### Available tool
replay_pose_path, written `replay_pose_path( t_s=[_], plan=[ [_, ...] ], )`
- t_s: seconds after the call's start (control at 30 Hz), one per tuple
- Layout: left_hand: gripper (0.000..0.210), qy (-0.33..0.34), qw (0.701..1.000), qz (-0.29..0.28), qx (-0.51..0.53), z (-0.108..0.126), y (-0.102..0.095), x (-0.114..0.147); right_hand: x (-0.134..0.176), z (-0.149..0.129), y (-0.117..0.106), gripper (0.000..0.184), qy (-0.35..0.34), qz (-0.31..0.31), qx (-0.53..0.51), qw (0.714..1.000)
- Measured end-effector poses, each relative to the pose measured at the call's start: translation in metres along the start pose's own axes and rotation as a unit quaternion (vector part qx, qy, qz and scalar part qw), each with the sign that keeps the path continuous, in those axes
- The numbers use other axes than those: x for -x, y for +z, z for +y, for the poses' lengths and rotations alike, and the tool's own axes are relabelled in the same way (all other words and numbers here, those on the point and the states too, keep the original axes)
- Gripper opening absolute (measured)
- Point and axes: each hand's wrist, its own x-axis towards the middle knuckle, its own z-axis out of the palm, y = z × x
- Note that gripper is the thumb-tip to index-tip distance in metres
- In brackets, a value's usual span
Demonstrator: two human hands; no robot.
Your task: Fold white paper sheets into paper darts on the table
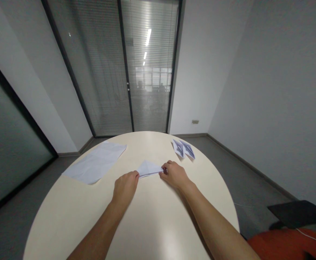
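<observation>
A folded sheet of white paper (pixel 148 169), roughly triangular with its peak pointing away from me, lies between my hands over the middle of the table. Its left corner is pinched by my left hand (pixel 126 184), thumb and fingers closed together. At the opposite corner, my right hand (pixel 175 174) grips the paper between thumb and fingertips. Layers show along the near edge. Part of each corner is hidden behind the fingers.
The round cream table (pixel 147 224) carries larger white paper sheets (pixel 95 162) at the left. Folded paper pieces (pixel 183 149) stand at the back right. An orange chair (pixel 288 245) and a black flat object (pixel 300 212) are beyond the table's right edge.
</observation>
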Motion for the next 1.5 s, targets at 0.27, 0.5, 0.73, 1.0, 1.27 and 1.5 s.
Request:
replay_pose_path(
  t_s=[0.27, 0.5, 0.73, 1.0, 1.27, 1.5],
  plan=[
    [0.027, 0.006, 1.000, 0.012, 0.000, 0.000, 0.001, 0.000, -0.002, 0.002, 0.005, 0.026, 0.005, 0.009, 0.003, 1.000],
    [0.023, 0.005, 1.000, 0.015, 0.011, -0.002, 0.003, 0.000, -0.002, 0.004, 0.006, 0.029, 0.011, 0.017, -0.004, 1.000],
    [0.024, 0.003, 1.000, 0.011, 0.015, -0.002, 0.003, 0.000, -0.004, 0.007, 0.008, 0.029, 0.009, 0.018, -0.010, 1.000],
    [0.027, 0.005, 1.000, 0.016, 0.011, -0.002, 0.002, -0.001, -0.005, 0.008, 0.007, 0.028, 0.006, 0.029, -0.016, 0.999],
    [0.027, -0.008, 1.000, 0.018, 0.012, -0.003, 0.003, -0.001, -0.005, 0.008, 0.006, 0.032, -0.001, 0.058, -0.035, 0.998],
    [0.022, -0.006, 0.995, 0.054, 0.087, -0.005, 0.012, -0.003, -0.008, 0.009, 0.006, 0.030, -0.023, 0.111, -0.064, 0.992]
  ],
)
